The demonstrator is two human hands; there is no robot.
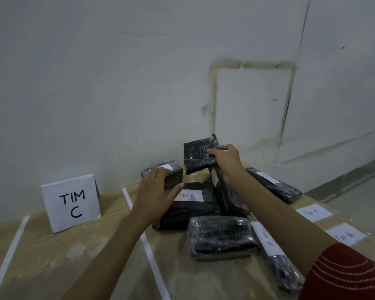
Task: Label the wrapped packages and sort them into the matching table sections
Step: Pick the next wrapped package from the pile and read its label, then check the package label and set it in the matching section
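R hand [225,161]: I see it gripping pkg [200,154], raised right of sign [70,202]. L hand [156,191]: spread on labelled pkg [174,174].

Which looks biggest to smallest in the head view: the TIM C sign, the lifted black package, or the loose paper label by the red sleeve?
1. TIM C sign
2. lifted black package, in the right hand
3. loose paper label
The last two look close; the package is farther off, so unsure.
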